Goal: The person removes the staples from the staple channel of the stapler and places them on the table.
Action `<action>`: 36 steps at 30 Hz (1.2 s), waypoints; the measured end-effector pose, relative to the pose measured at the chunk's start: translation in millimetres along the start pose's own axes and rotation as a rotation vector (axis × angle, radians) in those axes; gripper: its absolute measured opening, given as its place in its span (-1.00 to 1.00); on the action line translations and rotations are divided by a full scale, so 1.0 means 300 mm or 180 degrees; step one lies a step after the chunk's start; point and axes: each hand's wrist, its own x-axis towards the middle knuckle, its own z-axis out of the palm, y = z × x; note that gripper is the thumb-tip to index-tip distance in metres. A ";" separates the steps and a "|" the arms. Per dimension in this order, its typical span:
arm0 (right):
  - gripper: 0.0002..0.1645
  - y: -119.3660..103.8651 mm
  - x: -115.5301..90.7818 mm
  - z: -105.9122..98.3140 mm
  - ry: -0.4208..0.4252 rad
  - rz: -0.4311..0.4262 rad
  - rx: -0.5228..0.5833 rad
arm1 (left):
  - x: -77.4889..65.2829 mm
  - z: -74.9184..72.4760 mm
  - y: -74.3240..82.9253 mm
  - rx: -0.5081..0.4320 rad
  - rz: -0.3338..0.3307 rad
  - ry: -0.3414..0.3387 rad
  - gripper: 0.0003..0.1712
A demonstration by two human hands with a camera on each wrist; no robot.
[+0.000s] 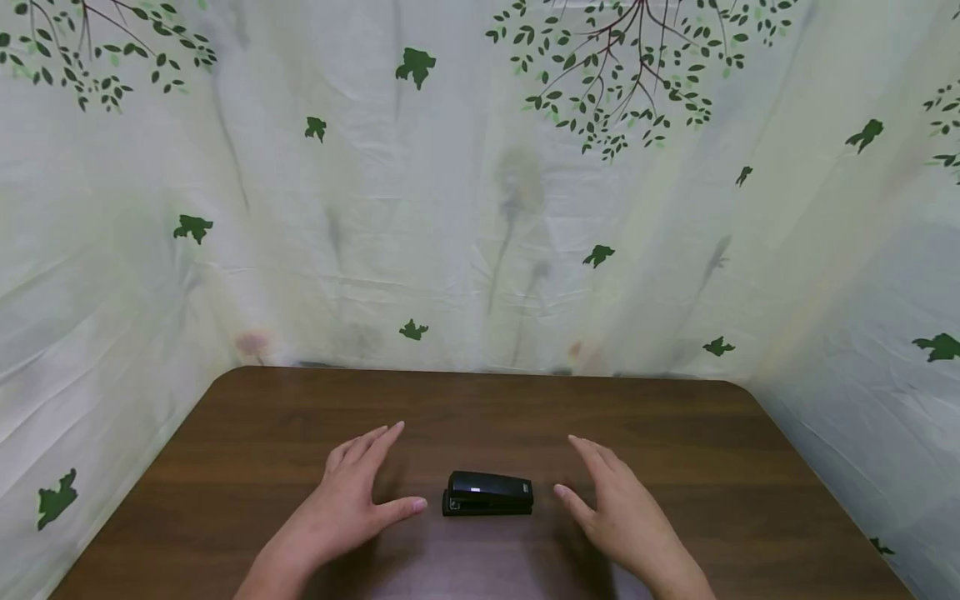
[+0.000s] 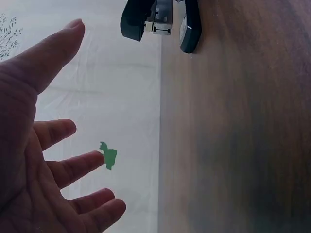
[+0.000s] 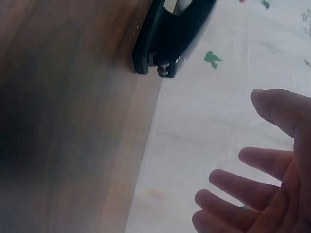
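A black stapler [image 1: 491,493] lies lengthwise across the brown table, between the two hands. My left hand [image 1: 348,492] hovers to its left, fingers spread and thumb pointing toward the stapler's end. To the right, my right hand [image 1: 622,508] is held the same way, its thumb tip a short gap from the stapler. Neither hand touches it. The left wrist view shows the stapler's open mouth with a metal part [image 2: 159,26] inside. From the right wrist, the hinged rear end of the stapler [image 3: 170,39] appears above the relaxed fingers [image 3: 243,189].
The brown wooden table [image 1: 322,400] has rounded far corners. A white curtain [image 1: 450,208] with green leaf and branch prints hangs behind it and along both sides, close to the table's edges.
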 end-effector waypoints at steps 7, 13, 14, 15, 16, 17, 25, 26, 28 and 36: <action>-0.26 -0.027 0.006 0.026 -0.0027 0.0098 0.0101 | 0.014 0.028 0.004 -0.0111 0.0019 0.0043 0.07; -0.43 -0.042 0.025 0.048 -0.0003 -0.0064 0.0355 | 0.027 0.058 0.002 -0.0378 0.0009 0.0178 -0.13; -0.45 -0.043 0.029 0.051 -0.0020 -0.0067 0.0416 | 0.030 0.063 0.002 -0.0444 0.0001 0.0199 -0.18; -0.47 -0.044 0.033 0.053 -0.0036 -0.0067 0.0492 | 0.032 0.067 0.002 -0.0511 -0.0011 0.0217 -0.22; -0.48 -0.044 0.037 0.056 -0.0056 -0.0070 0.0561 | 0.034 0.071 0.001 -0.0572 -0.0029 0.0230 -0.25; -0.49 -0.043 0.041 0.059 -0.0079 -0.0082 0.0629 | 0.036 0.075 0.001 -0.0633 -0.0042 0.0236 -0.28; -0.53 -0.052 0.067 0.080 -0.0144 -0.0220 0.0813 | 0.048 0.112 -0.003 -0.0833 0.0080 0.0239 -0.38; -0.54 -0.056 0.071 0.083 -0.0136 -0.0226 0.0794 | 0.049 0.118 -0.002 -0.0836 0.0101 0.0229 -0.39; -0.54 -0.067 0.077 0.088 -0.0141 -0.0246 0.0769 | 0.050 0.128 -0.002 -0.0859 0.0130 0.0204 -0.40; -0.51 -0.122 0.101 0.118 -0.0280 -0.0385 0.0782 | 0.057 0.165 0.002 -0.0949 0.0260 0.0068 -0.39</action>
